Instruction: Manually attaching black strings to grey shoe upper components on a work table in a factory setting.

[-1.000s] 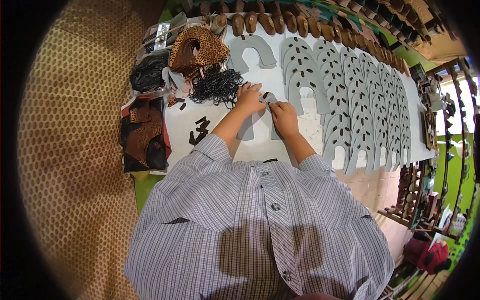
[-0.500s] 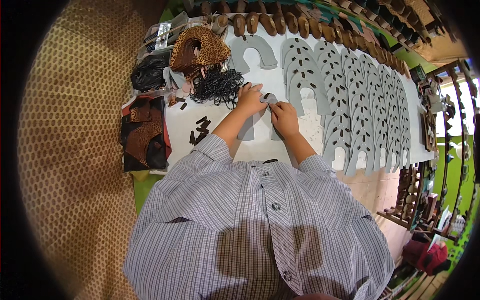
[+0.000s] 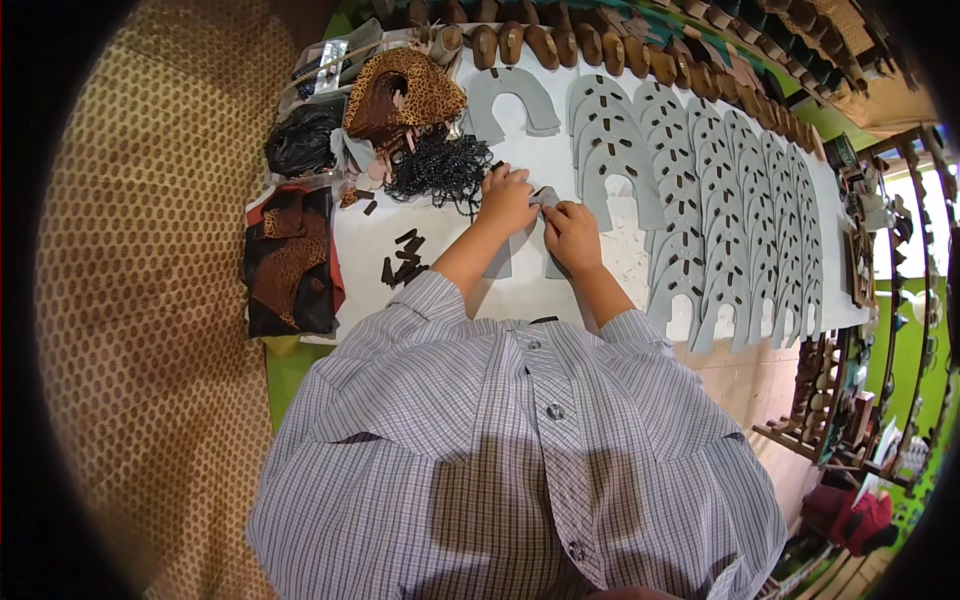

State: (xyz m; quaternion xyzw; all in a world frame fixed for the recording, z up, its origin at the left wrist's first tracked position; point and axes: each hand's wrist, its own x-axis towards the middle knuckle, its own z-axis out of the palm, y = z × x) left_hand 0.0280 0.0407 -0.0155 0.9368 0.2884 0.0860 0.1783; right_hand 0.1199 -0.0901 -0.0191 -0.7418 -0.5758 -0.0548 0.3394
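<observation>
Both my hands work at a grey U-shaped shoe-upper piece [image 3: 497, 263], whose curved top points away from me and whose legs come toward me. My left hand [image 3: 508, 203] lies over the piece's left side, fingers bent and closed; a small dark bit shows by its fingertips, but I cannot tell whether it is held. My right hand [image 3: 573, 237] pinches the right side of the curve. The fingers cover most of the curve. Left of my left forearm lie several loose dark strips [image 3: 405, 262]. A heap of black cords [image 3: 440, 170] sits just beyond my left hand.
Overlapping rows of grey U-shaped pieces [image 3: 690, 215] with small dark strips cover the table's right side. Another grey stack [image 3: 513, 95] lies beyond my hands. Leopard-print pieces [image 3: 405, 88], a black bag [image 3: 303, 140] and dark fabric [image 3: 290, 262] are at left. Brown shoe lasts [image 3: 588, 45] line the far edge.
My left hand's fingers have drawn closer together and curled. The dark strip seen at the top of the curve is now mostly hidden. My right hand keeps its pinch.
</observation>
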